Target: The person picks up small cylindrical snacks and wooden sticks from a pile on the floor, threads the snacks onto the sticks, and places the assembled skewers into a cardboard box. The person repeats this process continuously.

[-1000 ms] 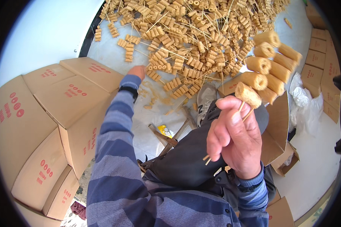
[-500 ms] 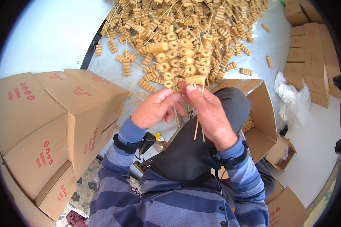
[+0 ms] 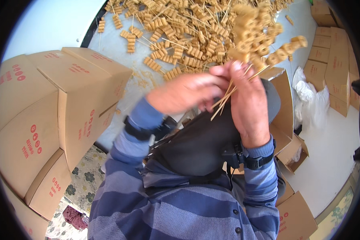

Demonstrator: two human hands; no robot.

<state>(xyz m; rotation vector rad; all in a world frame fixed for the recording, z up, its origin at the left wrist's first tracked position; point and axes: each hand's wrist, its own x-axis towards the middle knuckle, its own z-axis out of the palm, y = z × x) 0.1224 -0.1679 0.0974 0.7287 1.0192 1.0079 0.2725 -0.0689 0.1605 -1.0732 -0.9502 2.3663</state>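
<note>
My right hand point(image 3: 248, 104) is closed round the thin sticks of a bunch of skewers point(image 3: 264, 42). Golden-brown coiled rolls are threaded on them and fan out above the fingers, tilted to the right, some smeared by motion. Bare stick ends point(image 3: 223, 105) poke out below the grip, over my lap. Close on the left, my left hand point(image 3: 188, 93) reaches across with its fingers at these sticks. It is blurred, so its grip on them does not show. Behind both hands spreads a large heap of similar skewers point(image 3: 196, 32) on a pale surface.
At my right knee an open carton point(image 3: 282, 100) stands beside a crumpled clear plastic bag point(image 3: 310, 96). Stacked cardboard boxes point(image 3: 84, 88) rise on my left. More cartons point(image 3: 334, 60) line the far right. A smaller open box point(image 3: 294, 154) sits lower right.
Both hands have moved; the right has risen rightwards. Skewers that stood upright above both hands are now bunched in the right hand and lean right. The view has shifted slightly.
</note>
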